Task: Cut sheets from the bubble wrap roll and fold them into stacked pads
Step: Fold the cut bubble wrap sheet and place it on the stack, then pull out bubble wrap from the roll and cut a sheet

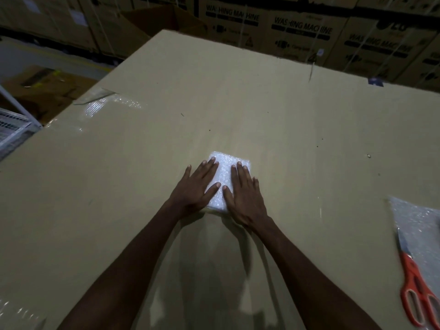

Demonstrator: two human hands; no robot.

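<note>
A small folded pad of white bubble wrap (223,173) lies in the middle of a large cardboard work surface (285,120). My left hand (195,189) presses flat on its left side with fingers straight. On the pad's right side my right hand (245,194) also presses down flat, thumbs almost meeting over the middle. Orange-handled scissors (415,279) lie at the right edge on a loose sheet of bubble wrap (419,222).
Clear plastic film (104,106) lies at the surface's left edge, more at the bottom left corner (16,315). Washing machine cartons (302,32) stand stacked behind. A white wire rack (12,129) sits at the left. A small blue tag (375,81) lies at the far right.
</note>
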